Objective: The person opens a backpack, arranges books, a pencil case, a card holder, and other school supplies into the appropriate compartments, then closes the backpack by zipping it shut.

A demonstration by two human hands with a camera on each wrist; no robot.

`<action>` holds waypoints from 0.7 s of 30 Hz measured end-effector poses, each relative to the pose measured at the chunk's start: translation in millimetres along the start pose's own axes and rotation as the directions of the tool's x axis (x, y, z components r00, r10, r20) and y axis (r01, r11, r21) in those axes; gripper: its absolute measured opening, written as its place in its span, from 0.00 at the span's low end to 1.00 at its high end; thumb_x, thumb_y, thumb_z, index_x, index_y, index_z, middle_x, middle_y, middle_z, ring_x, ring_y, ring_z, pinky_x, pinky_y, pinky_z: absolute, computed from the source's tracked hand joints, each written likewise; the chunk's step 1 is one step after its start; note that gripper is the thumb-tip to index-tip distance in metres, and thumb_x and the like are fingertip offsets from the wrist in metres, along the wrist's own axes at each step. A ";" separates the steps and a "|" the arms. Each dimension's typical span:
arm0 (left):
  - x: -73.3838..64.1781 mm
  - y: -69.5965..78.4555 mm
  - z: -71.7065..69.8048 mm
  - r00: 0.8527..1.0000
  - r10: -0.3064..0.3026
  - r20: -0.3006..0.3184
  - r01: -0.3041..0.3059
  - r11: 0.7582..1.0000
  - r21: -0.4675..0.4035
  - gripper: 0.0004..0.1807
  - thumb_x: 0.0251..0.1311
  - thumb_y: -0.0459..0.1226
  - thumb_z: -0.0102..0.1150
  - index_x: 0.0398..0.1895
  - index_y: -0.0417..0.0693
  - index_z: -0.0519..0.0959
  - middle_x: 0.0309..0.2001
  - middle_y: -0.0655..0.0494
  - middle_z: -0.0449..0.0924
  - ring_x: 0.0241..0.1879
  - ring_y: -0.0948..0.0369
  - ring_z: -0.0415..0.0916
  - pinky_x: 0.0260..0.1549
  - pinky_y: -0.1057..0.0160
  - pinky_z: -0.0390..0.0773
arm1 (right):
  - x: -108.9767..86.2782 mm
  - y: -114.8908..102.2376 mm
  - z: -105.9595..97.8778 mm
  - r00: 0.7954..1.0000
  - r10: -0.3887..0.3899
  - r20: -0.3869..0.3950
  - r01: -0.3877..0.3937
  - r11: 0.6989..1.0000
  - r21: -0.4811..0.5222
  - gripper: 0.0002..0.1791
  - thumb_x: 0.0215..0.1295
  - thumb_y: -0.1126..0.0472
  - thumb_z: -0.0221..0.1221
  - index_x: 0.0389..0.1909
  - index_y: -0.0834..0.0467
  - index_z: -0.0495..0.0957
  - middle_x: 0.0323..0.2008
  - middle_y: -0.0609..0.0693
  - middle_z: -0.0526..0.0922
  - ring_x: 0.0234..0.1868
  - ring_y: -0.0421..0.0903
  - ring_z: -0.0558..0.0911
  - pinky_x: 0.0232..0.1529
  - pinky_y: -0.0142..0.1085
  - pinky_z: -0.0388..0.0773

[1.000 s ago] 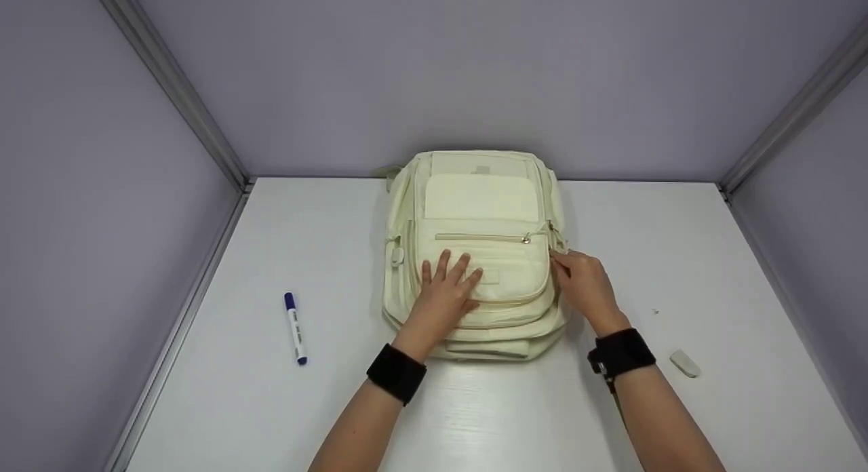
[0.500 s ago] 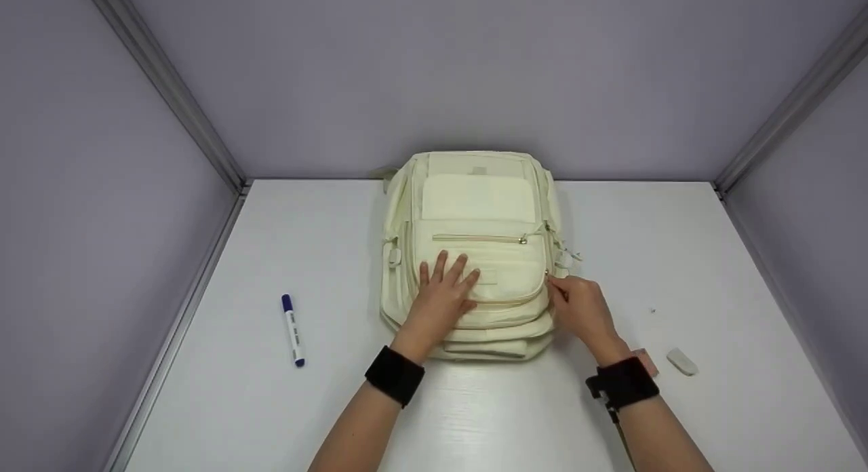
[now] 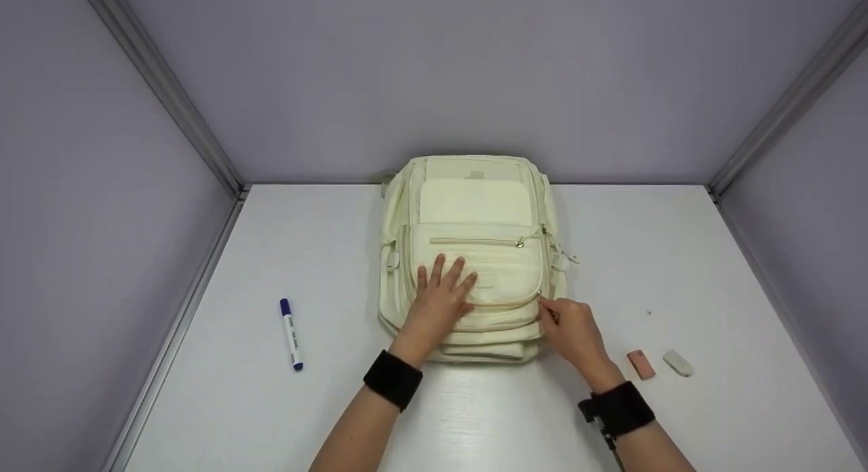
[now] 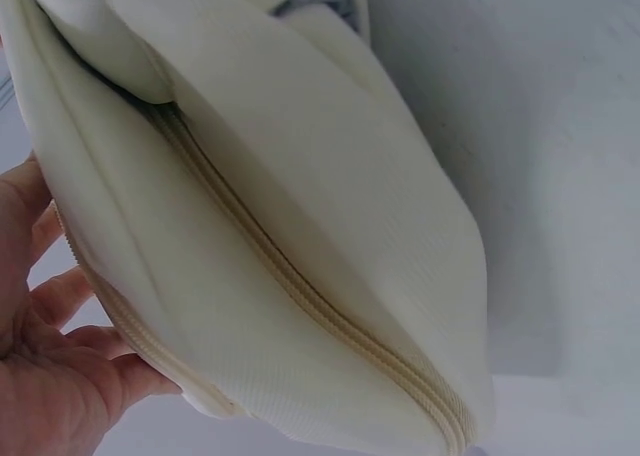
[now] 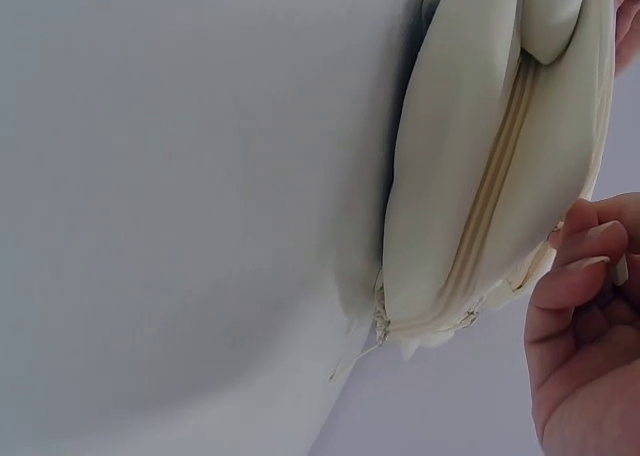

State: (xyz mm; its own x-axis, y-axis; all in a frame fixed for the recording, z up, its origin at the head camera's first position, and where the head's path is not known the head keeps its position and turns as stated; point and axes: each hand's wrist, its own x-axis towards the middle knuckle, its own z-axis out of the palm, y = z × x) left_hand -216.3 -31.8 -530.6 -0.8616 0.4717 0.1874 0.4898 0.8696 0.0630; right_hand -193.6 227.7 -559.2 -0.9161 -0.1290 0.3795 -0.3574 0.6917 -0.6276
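A cream backpack (image 3: 476, 201) lies front side up on the white table, its top toward the back wall. My left hand (image 3: 437, 309) rests on the front pocket with its fingers spread. At the pocket's lower right corner, my right hand (image 3: 575, 331) pinches the zipper pull (image 3: 540, 294) between thumb and index finger. In the right wrist view, the curled fingers (image 5: 570, 286) are beside the pocket edge, and the pull itself is mostly hidden. The left wrist view has the left hand (image 4: 60, 366) at the pocket's far side, with a beige zipper (image 4: 290, 276) running along the bag.
A white marker with blue ends (image 3: 291, 334) lies left of the bag. To the right are a pink eraser (image 3: 641, 364), a worn white eraser (image 3: 678, 363) and a tiny white scrap (image 3: 648, 312). Grey walls border the table's back and sides.
My right hand has drawn the zipper pull down the pocket's right edge to its lower corner. The pink eraser has come out from behind my right wrist. My left hand stays in place.
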 end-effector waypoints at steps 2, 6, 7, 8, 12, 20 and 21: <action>0.1 -0.7 0.6 1.000 0.002 -0.004 -0.002 1.000 0.009 0.31 0.66 0.52 0.55 0.71 0.57 0.68 0.74 0.49 0.56 0.73 0.41 0.45 0.65 0.36 0.51 | -3.2 -3.5 1.5 1.000 -0.007 -0.005 0.007 1.000 0.009 0.07 0.62 0.72 0.63 0.40 0.68 0.86 0.19 0.46 0.80 0.15 0.35 0.68 0.15 0.30 0.66; -0.1 -1.7 1.2 1.000 0.008 -0.016 -0.008 1.000 0.022 0.31 0.66 0.52 0.55 0.71 0.57 0.68 0.74 0.49 0.56 0.73 0.41 0.46 0.65 0.36 0.52 | -8.1 -10.1 5.4 0.999 -0.028 -0.023 0.029 0.999 0.021 0.06 0.61 0.73 0.64 0.37 0.68 0.87 0.18 0.46 0.80 0.15 0.35 0.70 0.16 0.30 0.67; -0.3 -2.0 1.3 1.000 0.010 -0.023 -0.010 1.000 0.022 0.30 0.66 0.52 0.55 0.70 0.57 0.69 0.74 0.49 0.57 0.73 0.41 0.46 0.65 0.36 0.53 | -9.3 -11.8 6.4 0.999 -0.032 -0.029 0.033 0.999 0.024 0.05 0.61 0.73 0.64 0.36 0.68 0.87 0.19 0.47 0.81 0.16 0.35 0.71 0.16 0.30 0.68; -0.6 -2.3 1.5 0.999 0.013 -0.029 -0.012 1.000 0.023 0.30 0.66 0.52 0.55 0.70 0.57 0.69 0.74 0.49 0.57 0.73 0.41 0.47 0.65 0.36 0.53 | -10.5 -13.4 7.4 0.999 -0.036 -0.036 0.037 0.999 0.028 0.05 0.60 0.73 0.64 0.36 0.68 0.87 0.20 0.48 0.82 0.17 0.35 0.72 0.16 0.30 0.69; -2.4 -4.9 2.9 0.998 0.019 -0.059 -0.019 1.000 0.005 0.28 0.66 0.51 0.55 0.69 0.57 0.71 0.73 0.49 0.59 0.73 0.42 0.48 0.65 0.37 0.54 | -16.4 -18.1 12.1 0.998 -0.029 -0.057 0.033 0.997 0.064 0.05 0.60 0.74 0.63 0.36 0.69 0.86 0.23 0.51 0.85 0.18 0.35 0.75 0.17 0.30 0.71; -1.9 -13.8 9.0 0.996 0.061 -0.069 -0.057 0.997 0.047 0.29 0.68 0.55 0.52 0.71 0.60 0.68 0.75 0.53 0.55 0.74 0.46 0.45 0.68 0.41 0.50 | -23.1 -13.4 20.3 0.994 0.023 -0.109 -0.011 0.994 0.111 0.06 0.62 0.73 0.63 0.39 0.68 0.86 0.23 0.50 0.84 0.17 0.35 0.71 0.17 0.28 0.68; -1.8 -15.8 10.2 0.995 0.071 -0.076 -0.067 0.996 0.054 0.30 0.68 0.55 0.51 0.71 0.61 0.68 0.75 0.53 0.55 0.74 0.47 0.45 0.68 0.41 0.49 | -23.4 -13.0 21.5 0.993 0.046 -0.107 -0.034 0.993 0.116 0.07 0.62 0.72 0.63 0.40 0.68 0.86 0.24 0.50 0.84 0.17 0.35 0.72 0.17 0.29 0.69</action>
State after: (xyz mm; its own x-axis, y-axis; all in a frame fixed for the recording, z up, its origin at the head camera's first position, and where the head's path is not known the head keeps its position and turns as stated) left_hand -223.9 -44.9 -542.0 -0.8121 0.5198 0.2651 0.5385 0.8426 -0.0026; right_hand -171.4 206.5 -574.5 -0.9070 -0.0202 0.4205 -0.3448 0.6088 -0.7145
